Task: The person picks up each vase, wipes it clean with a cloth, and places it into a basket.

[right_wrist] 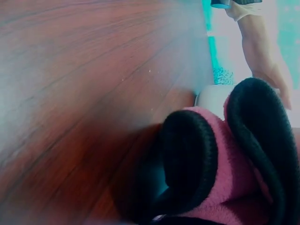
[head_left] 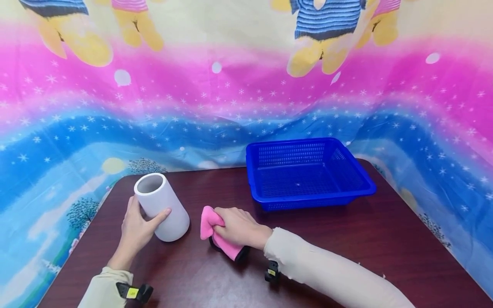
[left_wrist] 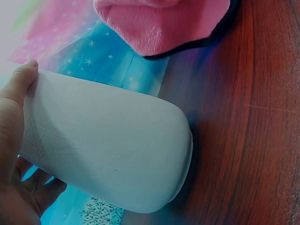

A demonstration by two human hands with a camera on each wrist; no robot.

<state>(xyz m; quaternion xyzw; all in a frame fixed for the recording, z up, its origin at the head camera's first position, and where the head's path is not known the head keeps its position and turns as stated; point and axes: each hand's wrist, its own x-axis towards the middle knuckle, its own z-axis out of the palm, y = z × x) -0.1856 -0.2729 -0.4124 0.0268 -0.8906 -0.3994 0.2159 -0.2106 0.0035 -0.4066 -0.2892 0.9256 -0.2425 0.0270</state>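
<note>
A white vase-like cylinder [head_left: 169,218] with a round open mouth leans slightly on the left part of the table. My left hand [head_left: 138,229] grips it near the top, thumb across the front and fingers behind. In the left wrist view the white vase [left_wrist: 108,140] fills the middle, its rounded base close to the wood. To its right, my right hand [head_left: 239,226] holds a bunched pink cloth [head_left: 209,220] with a black edge, low over the table. The cloth's black-trimmed folds [right_wrist: 220,173] hang close to the right wrist camera; the right fingers are mostly hidden there.
A blue plastic basket [head_left: 312,200] with perforated walls stands at the back right of the dark wooden table [head_left: 185,278]. Behind the table hangs a printed cloth backdrop [head_left: 215,98] with bears and snowflakes. Each wrist carries a small black camera mount [head_left: 271,271].
</note>
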